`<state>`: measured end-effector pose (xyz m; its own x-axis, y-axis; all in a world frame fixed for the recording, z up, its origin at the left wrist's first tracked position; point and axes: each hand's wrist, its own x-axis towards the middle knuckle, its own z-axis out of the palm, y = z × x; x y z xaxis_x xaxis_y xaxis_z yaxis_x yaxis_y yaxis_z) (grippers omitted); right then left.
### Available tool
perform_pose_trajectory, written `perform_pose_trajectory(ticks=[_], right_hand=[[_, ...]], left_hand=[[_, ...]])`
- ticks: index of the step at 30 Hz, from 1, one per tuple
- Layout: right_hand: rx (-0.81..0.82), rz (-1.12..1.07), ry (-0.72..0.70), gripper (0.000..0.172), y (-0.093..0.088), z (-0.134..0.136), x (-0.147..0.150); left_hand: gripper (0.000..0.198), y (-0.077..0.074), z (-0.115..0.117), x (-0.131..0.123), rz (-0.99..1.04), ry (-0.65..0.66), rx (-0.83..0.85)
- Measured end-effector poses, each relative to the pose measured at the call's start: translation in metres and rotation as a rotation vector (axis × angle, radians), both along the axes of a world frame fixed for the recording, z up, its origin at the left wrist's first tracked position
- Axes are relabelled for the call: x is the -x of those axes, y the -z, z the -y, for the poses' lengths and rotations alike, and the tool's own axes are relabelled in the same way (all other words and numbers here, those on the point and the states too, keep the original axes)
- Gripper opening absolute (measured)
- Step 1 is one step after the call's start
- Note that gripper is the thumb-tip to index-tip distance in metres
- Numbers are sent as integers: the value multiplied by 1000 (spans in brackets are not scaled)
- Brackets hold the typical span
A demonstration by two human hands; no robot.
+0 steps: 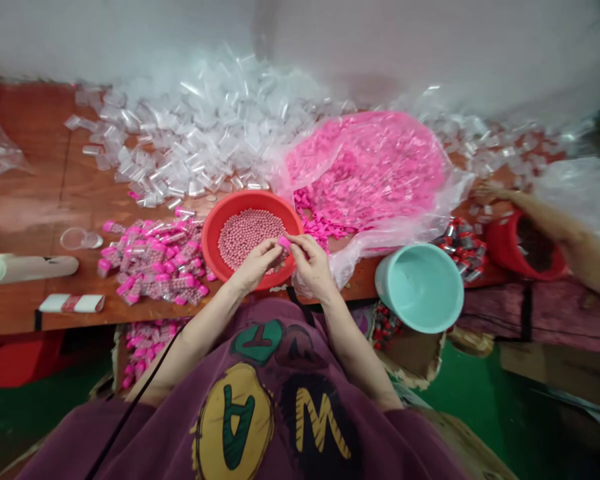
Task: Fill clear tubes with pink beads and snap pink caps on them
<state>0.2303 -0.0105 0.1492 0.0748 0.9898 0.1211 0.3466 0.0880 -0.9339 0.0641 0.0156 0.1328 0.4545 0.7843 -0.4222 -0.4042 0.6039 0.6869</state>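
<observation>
Maroon sweatshirt [275, 407] front, large printed letters, upside down from wearer's view: yellow-striped W-shape [321, 421], M if turned; green A-shape on yellow oval [237, 420]. Red-and-white strip [71, 303] on table: print unreadable.

cap [284, 242]: pink | beads [250, 240]: pale pink | basin [211, 227]: orange-red | tub [420, 287]: mint green | shirt [250, 313]: maroon, yellow letters
</observation>
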Motion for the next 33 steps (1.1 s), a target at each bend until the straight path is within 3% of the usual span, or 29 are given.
perform_pose_trajectory(ticks=[13,22,24,29,33], right_hand=[[-78,127,-48,26,-6,4,5],[-146,214,-150,24,-19,6,-3],[-132,212,-156,26,-18,8,-4],[-105,183,-102,25,-12,22,-1],[-96,178,-78,23,-7,28,0]], left_hand=[[57,-7,5,8,40,-15,-61],[35,-26,4,11,-135,-12,-262],[34,-25,3,15,-150,26,-252],[48,-12,8,18,-2,105,-48],[52,-9,14,13,-69,52,-111]])
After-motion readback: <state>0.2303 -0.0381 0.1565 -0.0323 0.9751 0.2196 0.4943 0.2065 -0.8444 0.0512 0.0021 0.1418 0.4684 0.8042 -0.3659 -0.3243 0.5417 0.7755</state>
